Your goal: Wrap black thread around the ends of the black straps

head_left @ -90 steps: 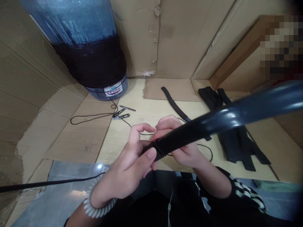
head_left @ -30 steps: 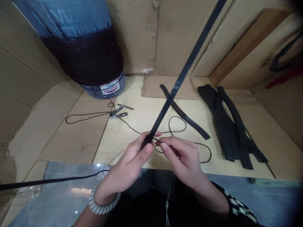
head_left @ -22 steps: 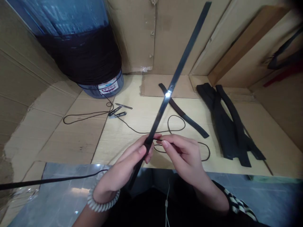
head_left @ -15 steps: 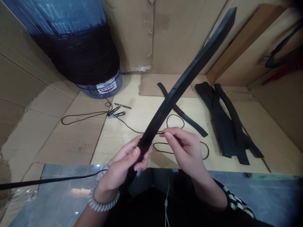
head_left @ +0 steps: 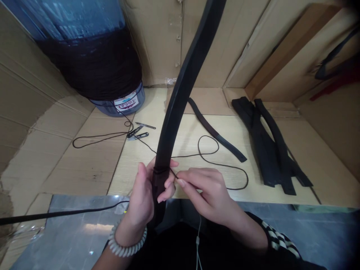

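A long black sword-shaped piece (head_left: 180,88) with a curved blade stands nearly upright before me; its top runs out of view. My left hand (head_left: 142,191) holds its lower part, fingers curled behind it and the thumb lifted off. Thin dark cord is wound around that lower part. Between the thumb and fingertips of my right hand (head_left: 206,191), just right of the piece, the dark cord (head_left: 173,174) is pinched and pulled taut from the winding. Loose cord loops (head_left: 216,164) lie on the table behind my right hand.
A blue water bottle (head_left: 81,22) wrapped in dark cord stands at the back left. Thread snips (head_left: 140,136) and a thin blade (head_left: 146,125) lie near it. Another slim curved black piece (head_left: 216,137) and several stacked black pieces (head_left: 267,146) are to the right. Cardboard walls surround the table.
The sword-shaped piece has swung from leaning right to nearly upright. My right hand has moved left and down with the cord, and my left thumb has lifted off the piece.
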A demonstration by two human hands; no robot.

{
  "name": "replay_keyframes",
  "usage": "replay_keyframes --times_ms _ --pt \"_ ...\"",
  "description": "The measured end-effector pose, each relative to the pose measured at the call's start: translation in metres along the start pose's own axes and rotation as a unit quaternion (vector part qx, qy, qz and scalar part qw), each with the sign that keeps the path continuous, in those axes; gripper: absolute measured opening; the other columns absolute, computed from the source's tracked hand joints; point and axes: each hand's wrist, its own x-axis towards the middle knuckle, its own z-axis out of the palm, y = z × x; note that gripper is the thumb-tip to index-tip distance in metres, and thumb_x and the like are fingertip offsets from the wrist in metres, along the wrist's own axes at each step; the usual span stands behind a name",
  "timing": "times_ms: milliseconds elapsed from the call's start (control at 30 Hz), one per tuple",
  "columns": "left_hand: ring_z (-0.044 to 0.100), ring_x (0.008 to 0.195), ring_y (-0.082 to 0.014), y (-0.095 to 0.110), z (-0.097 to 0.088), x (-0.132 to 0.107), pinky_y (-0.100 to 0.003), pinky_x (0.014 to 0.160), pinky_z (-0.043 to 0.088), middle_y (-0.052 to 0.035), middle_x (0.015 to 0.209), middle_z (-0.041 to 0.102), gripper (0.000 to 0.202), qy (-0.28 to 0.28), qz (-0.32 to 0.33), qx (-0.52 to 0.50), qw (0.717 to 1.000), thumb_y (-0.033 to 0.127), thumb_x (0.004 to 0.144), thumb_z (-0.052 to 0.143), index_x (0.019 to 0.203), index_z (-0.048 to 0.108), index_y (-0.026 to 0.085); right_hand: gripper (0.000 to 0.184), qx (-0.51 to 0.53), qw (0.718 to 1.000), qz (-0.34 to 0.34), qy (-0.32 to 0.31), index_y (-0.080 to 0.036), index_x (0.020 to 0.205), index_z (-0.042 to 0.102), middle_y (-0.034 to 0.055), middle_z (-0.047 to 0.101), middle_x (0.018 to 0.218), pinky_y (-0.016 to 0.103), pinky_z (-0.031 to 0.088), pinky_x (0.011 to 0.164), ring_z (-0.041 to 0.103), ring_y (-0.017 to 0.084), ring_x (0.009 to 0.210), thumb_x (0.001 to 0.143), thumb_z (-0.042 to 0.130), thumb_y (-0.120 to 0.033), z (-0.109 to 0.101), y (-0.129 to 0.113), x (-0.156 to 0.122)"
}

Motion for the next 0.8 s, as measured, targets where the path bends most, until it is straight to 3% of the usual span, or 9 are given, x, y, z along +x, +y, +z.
replay_keyframes --times_ms 100,200,400,567,800 --pt "0.03 0.042 -0.0011 0.001 0.0 0.0 -0.018 0.045 0.022 0.0046 0.059 0.04 0.045 0.004 -0.022 0.007 1.0 0.056 0.092 0.039 0.094 0.064 0.019 0.013 -0.001 1.0 -0.005 0.006 -0.012 0.083 0.062 -0.0015 0.06 0.071 0.014 0.042 0.061 0.05 0.004 0.06 0.089 0.052 -0.007 0.0 -0.002 0.0" --pt "0.031 0.043 -0.0014 0.002 -0.001 -0.001 -0.018 0.046 0.023 0.0043 0.062 0.04 0.035 -0.011 -0.024 0.017 1.0 0.046 0.09 0.044 0.098 0.063 0.018 0.012 -0.008 1.0 0.002 0.016 -0.01 0.082 0.061 -0.0022 0.055 0.066 0.014 0.04 0.058 0.046 0.003 0.057 0.089 0.052 -0.007 -0.003 -0.002 -0.001" --pt "0.036 0.048 -0.0037 0.003 -0.002 0.001 -0.021 0.049 0.028 0.0002 0.068 0.048 0.046 0.006 -0.021 0.04 0.999 0.048 0.09 0.04 0.111 0.066 0.016 0.01 -0.039 0.998 0.029 0.037 -0.011 0.087 0.062 -0.0038 0.05 0.063 0.014 0.037 0.055 0.043 0.002 0.055 0.09 0.053 -0.008 -0.011 0.001 -0.002" --pt "0.044 0.054 -0.0037 0.004 -0.007 0.0 -0.019 0.053 0.033 -0.0017 0.072 0.053 0.037 0.016 -0.028 0.102 0.994 0.036 0.085 0.059 0.115 0.068 0.016 0.01 -0.04 0.998 0.027 0.039 -0.011 0.089 0.063 -0.0033 0.054 0.065 0.014 0.038 0.056 0.044 0.003 0.056 0.09 0.053 -0.009 -0.011 0.002 -0.004" --pt "0.051 0.055 -0.0043 -0.001 -0.01 0.001 -0.014 0.052 0.043 0.0001 0.069 0.058 0.039 0.038 -0.057 0.124 0.99 0.034 0.078 0.073 0.113 0.067 0.02 0.012 -0.046 0.998 0.035 0.033 -0.012 0.084 0.061 -0.002 0.053 0.063 0.018 0.038 0.053 0.046 0.005 0.055 0.091 0.051 -0.011 -0.005 0.004 -0.005"
